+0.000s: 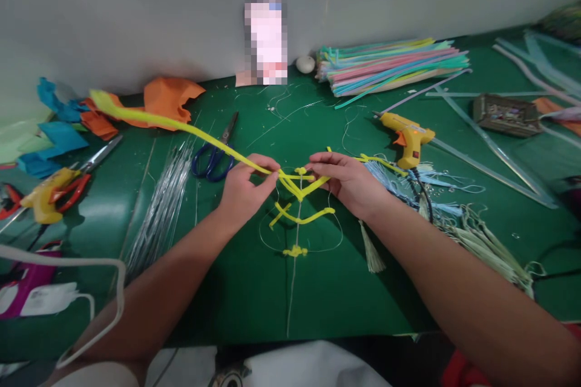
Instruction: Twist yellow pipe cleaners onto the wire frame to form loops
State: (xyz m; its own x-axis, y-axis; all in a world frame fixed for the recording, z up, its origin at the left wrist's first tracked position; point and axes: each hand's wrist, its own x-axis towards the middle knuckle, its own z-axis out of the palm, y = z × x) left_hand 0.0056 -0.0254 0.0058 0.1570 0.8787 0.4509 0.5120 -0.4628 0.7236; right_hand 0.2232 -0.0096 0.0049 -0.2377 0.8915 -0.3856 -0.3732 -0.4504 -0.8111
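My left hand (254, 184) pinches a long yellow pipe cleaner (181, 126), whose free end rises to the upper left. My right hand (347, 180) is closed at the other side of the same yellow work, its thumb and fingers by the V-shaped bend; the fingertips partly hide what they grip. Between the hands a thin wire stem (293, 284) runs down towards me. It carries a curved yellow piece (313, 217) and a small yellow cluster (295, 251), with a thin wire loop around them. A pale tassel (372, 251) lies under my right wrist.
Blue-handled scissors (218, 154) and silver wires (158, 211) lie left. A yellow glue gun (408, 136) sits right, near blue tassels (436, 178). Behind are a pipe cleaner bundle (390, 66), a white ball (305, 64) and a blurred phone (266, 39). Orange-handled scissors (72, 193) lie far left.
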